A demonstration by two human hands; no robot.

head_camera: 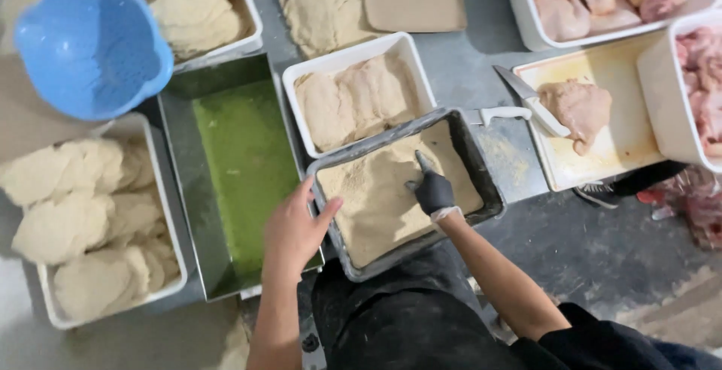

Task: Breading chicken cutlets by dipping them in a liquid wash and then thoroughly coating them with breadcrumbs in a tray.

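Observation:
A dark metal tray (477,174) full of tan breadcrumbs sits tilted in front of me. My bare left hand (293,231) rests on its near left rim, thumb over the edge. Wearing a black glove, my right hand (432,189) presses into the crumbs with one finger pointing away from me. It holds nothing that I can see. Just behind the tray, a white tub (410,54) holds breaded flat pieces.
A steel pan (180,189) of green liquid lies left of the tray. White tubs of breaded pieces (162,189) stand at left, with a blue colander (90,47) above. A knife (526,99) and raw chicken (579,107) lie on a cutting board (624,144) at right, beside tubs of raw meat.

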